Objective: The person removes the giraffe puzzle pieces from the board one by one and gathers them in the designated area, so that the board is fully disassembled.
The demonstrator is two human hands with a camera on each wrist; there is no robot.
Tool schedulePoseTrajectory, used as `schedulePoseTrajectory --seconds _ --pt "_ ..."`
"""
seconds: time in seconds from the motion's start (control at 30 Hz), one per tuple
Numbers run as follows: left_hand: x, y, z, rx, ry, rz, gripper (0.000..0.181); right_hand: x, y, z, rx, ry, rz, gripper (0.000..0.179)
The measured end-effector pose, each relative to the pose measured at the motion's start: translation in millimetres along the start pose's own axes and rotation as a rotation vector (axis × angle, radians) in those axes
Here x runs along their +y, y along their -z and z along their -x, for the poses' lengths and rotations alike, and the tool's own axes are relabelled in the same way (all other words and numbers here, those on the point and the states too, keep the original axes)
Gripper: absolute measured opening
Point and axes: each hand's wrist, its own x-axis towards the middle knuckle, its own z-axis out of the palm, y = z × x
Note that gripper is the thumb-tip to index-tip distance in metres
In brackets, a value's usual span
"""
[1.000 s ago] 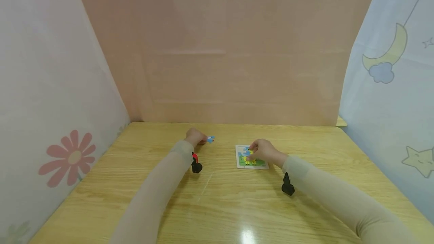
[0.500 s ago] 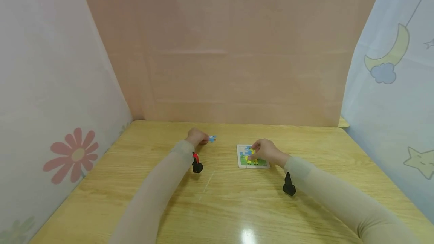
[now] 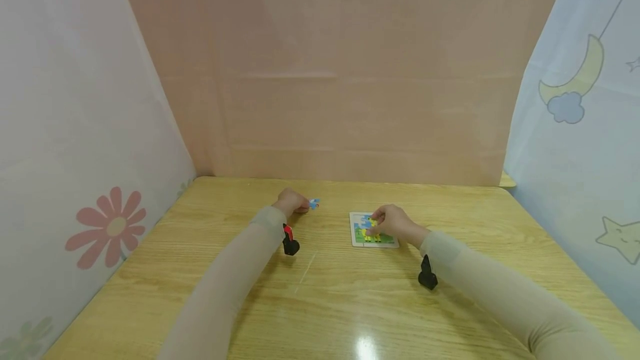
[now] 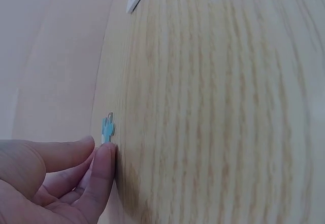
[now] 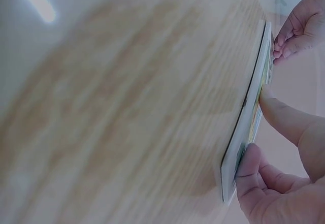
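My left hand [image 3: 292, 201] pinches a small blue puzzle piece [image 3: 314, 203] between thumb and fingers, near the far side of the table. In the left wrist view the puzzle piece [image 4: 107, 126] sticks out past the fingertips, close to the wood. To the right lies a square jigsaw puzzle [image 3: 359, 239] in a white frame, showing yellow animal figures on green and blue. My right hand [image 3: 395, 222] is over its right part, thumb and fingertips spread on the picture and hiding some of it. In the right wrist view the thumb [image 5: 284, 116] touches the puzzle's surface.
The wooden table [image 3: 310, 299] runs back to a plain beige cloth wall [image 3: 340, 82]. Pale printed curtains [image 3: 90, 126] stand along both sides. Each wrist wears a strap with a black mount [image 3: 427, 274].
The head view has shifted slightly. Both hands stay in nearly the same places, the left with the puzzle piece, the right on the jigsaw puzzle.
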Motion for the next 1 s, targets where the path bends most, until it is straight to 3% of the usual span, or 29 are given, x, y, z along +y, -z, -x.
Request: schedulePoseTrajectory --seconds 0.27,0.47,0.8,1.0 --pt "6.1 2.3 23.9 -0.023 -0.044 0.030 0.022 0.3 -0.3 0.5 -0.005 -0.004 -0.010 0.046" --pt "20.2 -7.6 45.8 -0.176 -0.103 0.054 0.027 3.4 1.9 0.8 0.001 -0.006 -0.007 0.047" --pt "22.8 -40.2 57.1 -0.302 -0.190 -0.060 0.021 7.1 0.5 1.1 -0.004 -0.020 -0.010 0.048" --pt "26.3 -53.6 73.2 -0.392 -0.235 -0.236 0.024 0.4 3.2 4.3 -0.046 -0.021 -0.029 0.054"
